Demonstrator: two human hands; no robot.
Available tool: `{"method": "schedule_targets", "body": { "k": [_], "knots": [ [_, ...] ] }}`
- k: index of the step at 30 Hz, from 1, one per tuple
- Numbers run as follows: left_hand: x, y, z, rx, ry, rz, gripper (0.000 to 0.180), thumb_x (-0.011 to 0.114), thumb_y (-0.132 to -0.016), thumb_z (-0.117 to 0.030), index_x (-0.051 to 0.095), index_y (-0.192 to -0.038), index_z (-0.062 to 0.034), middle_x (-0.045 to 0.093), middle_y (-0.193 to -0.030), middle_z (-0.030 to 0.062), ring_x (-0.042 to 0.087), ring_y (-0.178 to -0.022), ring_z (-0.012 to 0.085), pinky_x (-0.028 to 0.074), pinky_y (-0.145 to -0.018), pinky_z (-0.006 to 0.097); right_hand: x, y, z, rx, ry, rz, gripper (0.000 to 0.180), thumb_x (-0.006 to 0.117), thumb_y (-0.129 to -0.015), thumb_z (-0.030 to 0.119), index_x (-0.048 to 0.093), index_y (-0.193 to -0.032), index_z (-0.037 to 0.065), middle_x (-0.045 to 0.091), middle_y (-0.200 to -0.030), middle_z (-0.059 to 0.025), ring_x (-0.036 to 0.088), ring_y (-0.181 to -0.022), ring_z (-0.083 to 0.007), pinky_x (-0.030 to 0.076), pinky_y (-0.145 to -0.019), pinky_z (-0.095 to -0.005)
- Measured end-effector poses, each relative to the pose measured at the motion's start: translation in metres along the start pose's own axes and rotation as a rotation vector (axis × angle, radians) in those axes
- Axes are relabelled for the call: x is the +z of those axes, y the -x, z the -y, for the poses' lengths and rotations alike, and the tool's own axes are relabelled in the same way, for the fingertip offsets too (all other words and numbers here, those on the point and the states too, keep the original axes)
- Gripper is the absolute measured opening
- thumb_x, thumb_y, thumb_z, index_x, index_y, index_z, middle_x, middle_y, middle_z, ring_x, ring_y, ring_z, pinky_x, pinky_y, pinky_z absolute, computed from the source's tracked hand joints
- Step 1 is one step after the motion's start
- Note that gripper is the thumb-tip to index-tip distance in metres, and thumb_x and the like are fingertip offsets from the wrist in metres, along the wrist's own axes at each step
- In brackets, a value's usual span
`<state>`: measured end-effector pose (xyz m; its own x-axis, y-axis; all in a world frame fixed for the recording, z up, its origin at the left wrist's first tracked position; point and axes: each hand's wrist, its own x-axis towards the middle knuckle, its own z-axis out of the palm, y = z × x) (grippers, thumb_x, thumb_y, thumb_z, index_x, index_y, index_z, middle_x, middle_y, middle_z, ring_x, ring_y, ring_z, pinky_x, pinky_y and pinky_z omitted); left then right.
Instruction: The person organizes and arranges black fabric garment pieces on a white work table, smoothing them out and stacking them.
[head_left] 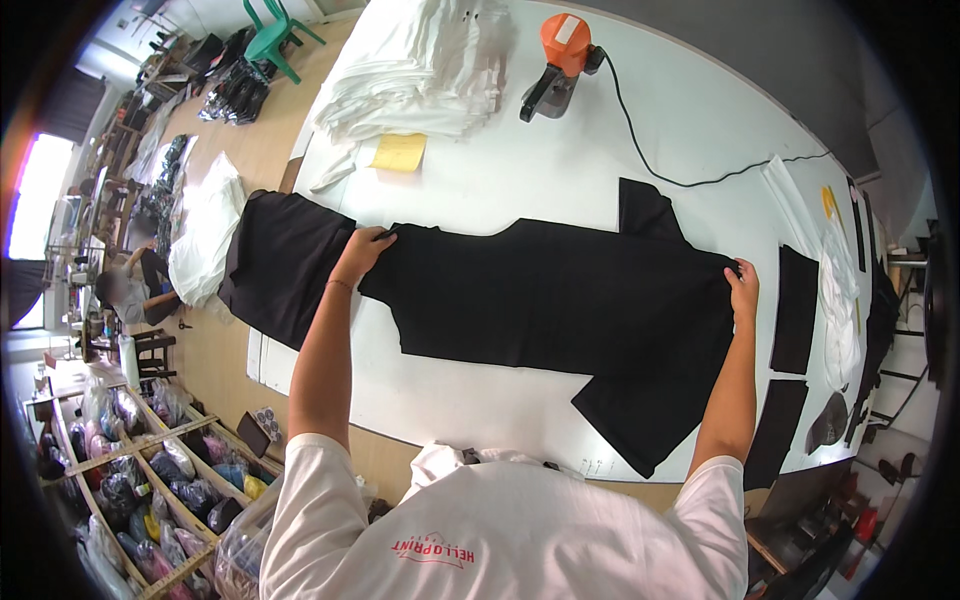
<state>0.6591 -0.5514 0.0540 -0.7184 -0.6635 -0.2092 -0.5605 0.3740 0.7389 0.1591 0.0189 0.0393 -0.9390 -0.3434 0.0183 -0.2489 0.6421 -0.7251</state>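
Observation:
A long black fabric panel (500, 295) lies spread across the white table, its long sides running left to right. At its left end my left hand (362, 254) is closed, fingers pinching the edge. My right hand (741, 290) grips the far right corner between thumb and fingers. Black cloth (645, 425) juts out on the near side, and another black corner (648, 212) on the far side; whether they join the panel I cannot tell. Left of my left hand, more black fabric (290, 262) lies over the table's left edge.
An orange and black handheld machine (566, 60) stands at the back, its cord (650, 168) trailing right. White cloth is stacked (410, 70) at the far left beside a yellow paper (399, 152). Black strips (795, 310) lie right. Bagged goods fill a wooden rack (150, 440); a person (135, 285) sits left.

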Motion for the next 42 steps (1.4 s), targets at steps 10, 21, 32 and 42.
{"method": "schedule_targets", "body": {
  "k": [10,21,32,42],
  "knots": [
    [0.121,0.172,-0.002,-0.408,-0.317,-0.442,0.045,0.072,-0.084,-0.034,0.058,-0.102,0.0055,0.06,-0.104,0.0244,0.057,-0.098,0.0424,0.047,-0.087,0.049,-0.001,0.165,-0.037,0.418,0.253,-0.164,0.072,0.068,-0.086,0.047,0.05,-0.127,-0.01,0.058,-0.124,-0.0253,0.058,-0.115,-0.0356,0.045,-0.098,-0.0402],
    [0.087,0.151,-0.011,-0.639,1.297,-0.073,0.02,0.066,-0.09,-0.012,0.058,-0.107,-0.0039,0.063,-0.091,0.0045,0.059,-0.077,0.0158,0.052,-0.065,0.032,-0.012,0.151,-0.004,0.552,0.016,0.071,0.074,0.067,-0.087,0.038,0.04,-0.145,0.0,0.047,-0.143,-0.0207,0.043,-0.134,-0.0348,0.034,-0.11,-0.0445],
    [-0.045,0.268,-0.043,-0.64,1.626,0.095,0.022,0.063,-0.093,-0.013,0.054,-0.073,-0.0121,0.045,-0.052,-0.0069,0.034,-0.04,0.0032,0.029,-0.043,0.022,-0.154,0.302,0.151,0.285,-0.782,-0.002,0.048,0.062,-0.094,0.027,0.051,-0.135,0.005,0.057,-0.124,-0.0119,0.06,-0.112,-0.0236,0.048,-0.096,-0.0372],
    [-0.083,0.219,-0.093,-0.401,1.298,0.103,0.008,0.059,-0.096,-0.015,0.06,-0.094,-0.0066,0.059,-0.069,-0.0037,0.041,-0.044,0.002,0.031,-0.039,0.02,-0.166,0.279,0.168,0.347,-0.532,-0.126,0.039,0.062,-0.095,0.033,0.058,-0.125,0.007,0.056,-0.122,-0.0069,0.055,-0.112,-0.0202,0.046,-0.094,-0.034]
  ]
}}
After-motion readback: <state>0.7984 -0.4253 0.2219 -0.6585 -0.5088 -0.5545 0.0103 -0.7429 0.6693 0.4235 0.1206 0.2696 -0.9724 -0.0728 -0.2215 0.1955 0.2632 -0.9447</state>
